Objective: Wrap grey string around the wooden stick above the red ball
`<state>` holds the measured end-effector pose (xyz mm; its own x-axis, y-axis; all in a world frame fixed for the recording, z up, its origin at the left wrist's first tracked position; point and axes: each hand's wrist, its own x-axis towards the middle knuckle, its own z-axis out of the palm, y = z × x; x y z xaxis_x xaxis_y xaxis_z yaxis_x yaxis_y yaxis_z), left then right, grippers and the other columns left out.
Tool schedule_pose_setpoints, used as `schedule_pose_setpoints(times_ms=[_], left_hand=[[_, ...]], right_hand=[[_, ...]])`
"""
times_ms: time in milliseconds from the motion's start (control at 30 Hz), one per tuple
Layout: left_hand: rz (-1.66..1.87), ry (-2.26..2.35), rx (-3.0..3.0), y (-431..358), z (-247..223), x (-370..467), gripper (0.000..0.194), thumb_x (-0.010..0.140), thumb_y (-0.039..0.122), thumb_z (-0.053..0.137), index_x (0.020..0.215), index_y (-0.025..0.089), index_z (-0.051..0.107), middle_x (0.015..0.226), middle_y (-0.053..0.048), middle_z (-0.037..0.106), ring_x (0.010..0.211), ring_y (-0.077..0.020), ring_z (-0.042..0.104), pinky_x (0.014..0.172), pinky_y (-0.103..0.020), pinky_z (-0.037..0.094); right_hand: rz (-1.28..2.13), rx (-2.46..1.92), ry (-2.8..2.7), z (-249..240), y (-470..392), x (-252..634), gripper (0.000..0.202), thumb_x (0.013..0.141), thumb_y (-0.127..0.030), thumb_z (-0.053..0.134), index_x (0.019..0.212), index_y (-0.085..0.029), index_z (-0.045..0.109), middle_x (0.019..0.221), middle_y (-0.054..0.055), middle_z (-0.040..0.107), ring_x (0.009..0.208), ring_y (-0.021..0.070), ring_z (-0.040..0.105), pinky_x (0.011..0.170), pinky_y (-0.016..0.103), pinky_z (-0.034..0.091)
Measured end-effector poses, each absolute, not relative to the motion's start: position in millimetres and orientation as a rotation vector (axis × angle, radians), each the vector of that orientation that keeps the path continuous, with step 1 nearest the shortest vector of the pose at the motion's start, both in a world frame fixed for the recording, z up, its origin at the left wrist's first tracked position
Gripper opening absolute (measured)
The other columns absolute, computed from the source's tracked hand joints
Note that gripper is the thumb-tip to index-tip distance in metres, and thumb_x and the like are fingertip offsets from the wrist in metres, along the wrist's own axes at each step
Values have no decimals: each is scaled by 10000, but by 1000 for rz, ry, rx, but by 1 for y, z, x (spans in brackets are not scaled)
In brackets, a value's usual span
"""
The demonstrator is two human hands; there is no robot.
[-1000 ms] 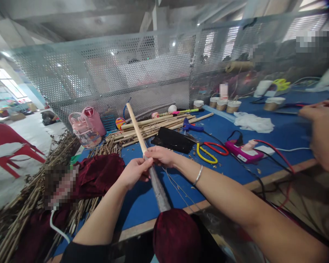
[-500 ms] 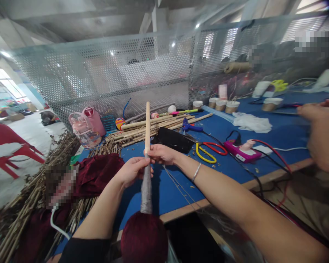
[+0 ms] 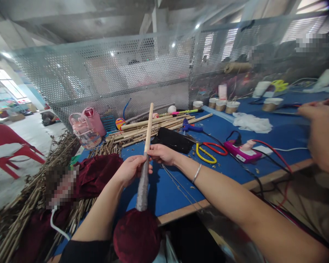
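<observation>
Both my hands are closed on a wooden stick (image 3: 148,131) whose lower part is wrapped in grey material (image 3: 143,190). My left hand (image 3: 132,168) grips it from the left, thumb on top, around the upper part of the wrapping. My right hand (image 3: 161,154) pinches the stick just above, where bare wood meets grey. A dark red fabric-covered ball (image 3: 137,235) sits at the stick's lower end, close to my body. Thin wires (image 3: 179,184) lie on the blue table (image 3: 164,201) under my right forearm.
Scissors with red and yellow handles (image 3: 206,152), a blue glue gun (image 3: 191,126) and a purple power strip (image 3: 242,150) lie to the right. Behind are wooden sticks (image 3: 164,120). Dark red cloth (image 3: 98,171) and dry stalks (image 3: 24,204) lie left. Another person's hand (image 3: 316,113) is at far right.
The stick has tilted, its top leaning right and the red ball swinging left. My hands keep their hold and have barely shifted.
</observation>
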<state>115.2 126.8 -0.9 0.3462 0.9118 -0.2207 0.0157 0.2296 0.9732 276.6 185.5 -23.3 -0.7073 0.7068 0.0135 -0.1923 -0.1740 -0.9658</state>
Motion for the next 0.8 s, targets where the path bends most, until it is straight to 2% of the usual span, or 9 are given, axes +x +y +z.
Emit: schedule_pose_setpoints(times_ms=[133, 233, 333, 467, 533, 667, 733, 800], left_hand=[[822, 1284, 1451, 128, -4, 113, 385, 636, 518, 633, 649, 147, 531, 488, 41, 492, 403, -69, 416, 398, -189, 261], [875, 1352, 1513, 129, -5, 114, 402, 618, 522, 648, 573, 148, 508, 441, 61, 418, 384, -51, 340, 396, -191, 234], [885, 1227, 1336, 128, -3, 117, 385, 648, 519, 623, 631, 142, 544, 494, 30, 499, 406, -69, 412, 414, -200, 281], [841, 1031, 1123, 125, -1, 119, 376, 668, 498, 613, 797, 146, 577, 649, -27, 615, 531, -126, 557, 487, -226, 373], [813, 1086, 1207, 125, -2, 117, 374, 672, 508, 606, 758, 146, 566, 597, -5, 589, 494, -111, 525, 470, -219, 349], [868, 1348, 1505, 127, -3, 116, 399, 624, 503, 654, 558, 141, 500, 432, 57, 440, 388, -58, 378, 410, -203, 251], [877, 1310, 1417, 127, -1, 117, 373, 657, 492, 629, 599, 139, 525, 459, 39, 486, 399, -70, 422, 414, -199, 294], [859, 1187, 1235, 128, 1, 118, 323, 715, 455, 582, 738, 133, 574, 559, -5, 580, 439, -91, 496, 438, -204, 364]], right_hand=[[1896, -704, -1488, -25, 185, 274, 292, 702, -387, 638, 729, -148, 473, 426, -106, 275, 346, 28, 165, 312, 161, 95], [1891, -693, -1479, -25, 185, 274, 290, 710, -391, 633, 744, -148, 478, 435, -106, 257, 359, 31, 165, 319, 157, 96], [1919, -623, -1454, -24, 185, 274, 297, 729, -411, 613, 771, -144, 488, 447, -108, 239, 370, 30, 139, 330, 154, 86], [1889, -603, -1469, -23, 185, 274, 323, 723, -433, 613, 766, -138, 488, 459, -90, 340, 363, 23, 163, 326, 159, 96], [1854, -641, -1489, -24, 184, 273, 334, 705, -435, 631, 748, -139, 483, 449, -89, 356, 352, 23, 193, 318, 162, 119], [1822, -721, -1503, -27, 184, 269, 355, 681, -450, 650, 730, -142, 478, 415, -105, 313, 326, 24, 205, 307, 171, 125], [1829, -718, -1483, -27, 183, 269, 363, 681, -461, 646, 734, -142, 479, 427, -102, 332, 327, 20, 204, 310, 171, 119], [1847, -703, -1457, -25, 183, 269, 369, 677, -461, 649, 746, -137, 485, 467, -89, 390, 338, 13, 209, 317, 168, 113]])
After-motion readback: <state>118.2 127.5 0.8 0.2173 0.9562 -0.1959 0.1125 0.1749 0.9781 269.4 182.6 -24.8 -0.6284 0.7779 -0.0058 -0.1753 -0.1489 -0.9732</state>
